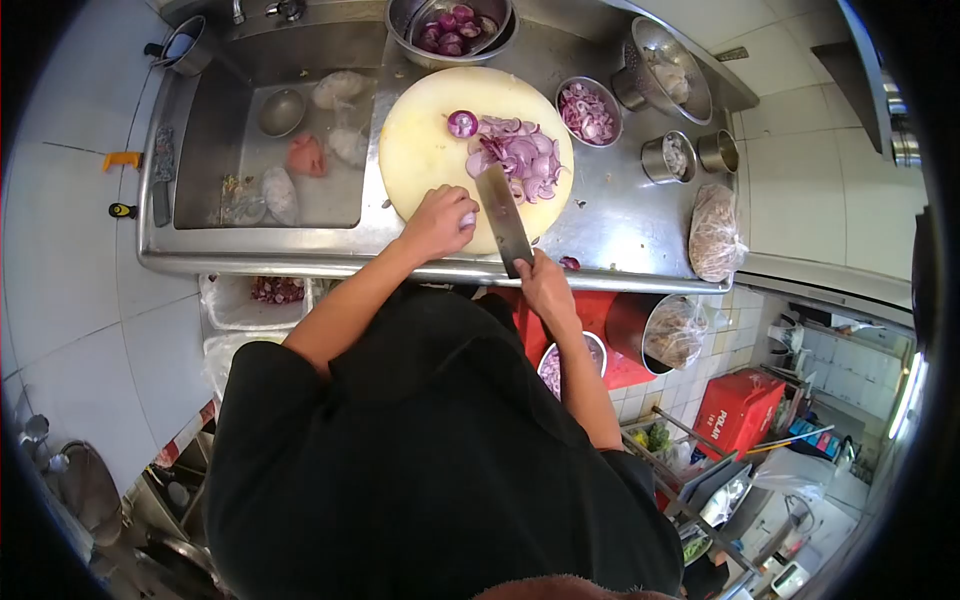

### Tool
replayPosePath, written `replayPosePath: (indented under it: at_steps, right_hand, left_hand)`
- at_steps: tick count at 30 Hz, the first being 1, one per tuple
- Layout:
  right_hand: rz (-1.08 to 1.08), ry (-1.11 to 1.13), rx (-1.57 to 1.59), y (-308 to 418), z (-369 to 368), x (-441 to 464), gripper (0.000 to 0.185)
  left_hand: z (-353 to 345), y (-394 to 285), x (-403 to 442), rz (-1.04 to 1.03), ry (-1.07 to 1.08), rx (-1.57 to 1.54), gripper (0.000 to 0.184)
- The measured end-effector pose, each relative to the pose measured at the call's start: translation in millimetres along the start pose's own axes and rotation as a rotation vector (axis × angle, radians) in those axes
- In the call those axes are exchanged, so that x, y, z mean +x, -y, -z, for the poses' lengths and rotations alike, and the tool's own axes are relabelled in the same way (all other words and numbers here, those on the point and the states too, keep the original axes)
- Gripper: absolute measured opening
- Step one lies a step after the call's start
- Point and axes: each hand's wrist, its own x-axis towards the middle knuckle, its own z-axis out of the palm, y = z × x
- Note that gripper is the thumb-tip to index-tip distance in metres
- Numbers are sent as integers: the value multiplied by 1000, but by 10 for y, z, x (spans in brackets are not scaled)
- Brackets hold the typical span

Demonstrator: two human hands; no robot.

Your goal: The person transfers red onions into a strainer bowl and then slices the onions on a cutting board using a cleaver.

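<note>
- The left hand [438,222], fingers curled in, holds a pale onion piece [468,219] on the near part of a round cutting board [415,120].
- The right hand [547,287] is closed around a cleaver's [506,222] handle — slicing seems the step in hand.
- The next cut likely calls for a steady piece, fingertips tucked from the blade.
- Beyond: purple onion slices [530,155] heaped on the board — then a bowl [618,128] of slices on the steel tabletop [620,235].

The left hand [438,222] holds an onion piece [468,219] on the round board [412,130]; the right hand [545,285] grips a cleaver [506,222]. Onion slices [528,153] lie beyond both hands, a sink [328,215] left of them.
</note>
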Motion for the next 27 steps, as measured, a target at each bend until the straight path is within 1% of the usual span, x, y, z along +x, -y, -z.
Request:
replayPosePath:
  at_steps: [3,4,6,9,12,15,20,24,27]
  right_hand:
    - [15,7,-105,22,92,-36,30]
    - [58,-16,-128,74,122,-79,28]
    - [30,20,-147,249,210,-211,26]
    - [34,33,-171,302,114,-319,24]
    - [11,51,-187,350,61,-362,23]
    - [17,56,-244,478,265,-437,22]
    - [45,32,-194,360,40,-397,22]
    - [81,15,-228,455,189,-429,22]
    - [53,27,-177,391,-13,-339,23]
  left_hand:
    - [51,-35,-14,4,-83,-95,31]
    - [81,-64,-37,-3,-109,-111,30]
    - [127,-108,-123,-17,-155,-144,28]
    - [92,-6,-112,-191,-162,-118,21]
    - [148,75,-25,-211,13,-88,23]
    - [191,61,32,-209,76,-50,21]
    - [126,52,-11,-208,-7,-62,20]
    - [92,62,-11,-236,-98,-55,18]
    - [98,94,-34,-154,11,-62,21]
